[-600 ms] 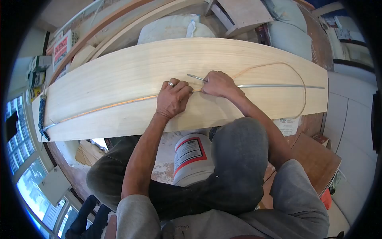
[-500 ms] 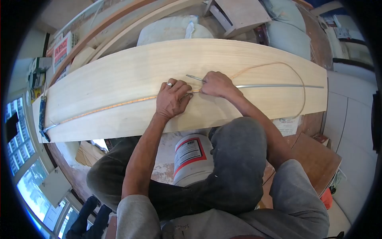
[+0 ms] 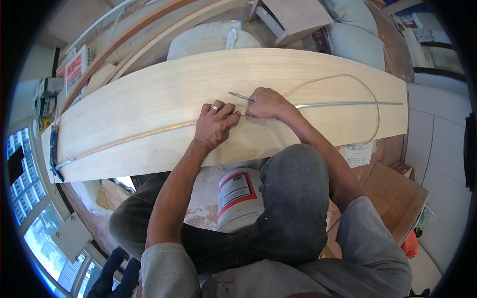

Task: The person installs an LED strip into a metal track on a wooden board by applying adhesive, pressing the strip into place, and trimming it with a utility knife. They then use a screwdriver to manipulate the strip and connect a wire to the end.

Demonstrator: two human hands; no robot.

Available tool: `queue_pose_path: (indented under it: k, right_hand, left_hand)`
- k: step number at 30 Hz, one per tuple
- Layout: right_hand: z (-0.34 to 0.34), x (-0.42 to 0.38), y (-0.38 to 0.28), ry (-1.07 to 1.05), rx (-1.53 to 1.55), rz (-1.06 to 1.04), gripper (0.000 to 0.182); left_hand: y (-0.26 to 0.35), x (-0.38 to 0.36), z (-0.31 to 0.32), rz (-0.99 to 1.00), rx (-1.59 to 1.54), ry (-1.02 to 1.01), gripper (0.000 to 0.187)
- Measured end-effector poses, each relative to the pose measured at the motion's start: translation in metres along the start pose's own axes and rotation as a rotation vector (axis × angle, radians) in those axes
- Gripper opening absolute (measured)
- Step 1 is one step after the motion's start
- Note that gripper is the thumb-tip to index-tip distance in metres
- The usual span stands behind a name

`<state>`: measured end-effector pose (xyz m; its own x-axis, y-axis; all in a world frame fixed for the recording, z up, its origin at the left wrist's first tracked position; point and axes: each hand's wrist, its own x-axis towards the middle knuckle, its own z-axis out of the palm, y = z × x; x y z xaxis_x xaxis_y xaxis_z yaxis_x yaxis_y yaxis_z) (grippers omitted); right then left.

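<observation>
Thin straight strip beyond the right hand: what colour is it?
The thin straight strip is silver-grey, clearest in the head view.

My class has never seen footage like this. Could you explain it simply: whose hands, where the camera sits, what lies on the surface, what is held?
No machine: a person works bare-handed, seen by a camera worn on the head, looking forward and down. Across the long, pale wooden board runs a thin silver metal strip, orange along its left part. A thin, pale-orange cord loops over its right part. The right hand has its grip on a slim grey metal tool. The left hand rests over the strip, fingers bent; its hold is unclear.
</observation>
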<state>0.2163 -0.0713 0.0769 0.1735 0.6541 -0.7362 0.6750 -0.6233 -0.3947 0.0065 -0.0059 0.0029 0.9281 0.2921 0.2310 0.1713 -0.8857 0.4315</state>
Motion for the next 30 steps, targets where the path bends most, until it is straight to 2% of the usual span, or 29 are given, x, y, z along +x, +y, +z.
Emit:
queue_pose_path:
  k: [3,5,6,11,14,24,30]
  right_hand:
    - [-0.001,0.001,-0.002,-0.063,0.046,0.049,0.032]
    - [-0.003,-0.001,-0.004,-0.042,0.063,0.022,0.035]
    - [0.001,0.002,0.000,-0.043,0.063,0.024,0.035]
    - [0.005,0.005,0.005,0.001,-0.022,-0.036,0.039]
    - [0.003,-0.001,0.002,0.002,-0.030,-0.042,0.040]
    - [0.001,-0.006,-0.002,-0.018,0.024,-0.064,0.042]
    - [-0.001,-0.006,-0.010,-0.002,-0.179,-0.036,0.034]
  left_hand:
    - [-0.003,0.000,-0.002,0.053,0.030,0.001,0.017]
    - [-0.004,0.000,-0.002,0.058,0.035,-0.006,0.029]
    - [-0.003,0.001,-0.001,0.058,0.034,-0.007,0.029]
    - [0.000,0.004,-0.004,-0.138,-0.190,0.041,0.026]
    - [0.002,0.005,-0.006,-0.179,-0.197,0.033,0.020]
    - [0.001,0.005,-0.006,-0.153,-0.176,0.030,0.018]
    - [-0.001,0.004,-0.004,-0.083,-0.079,0.017,0.011]
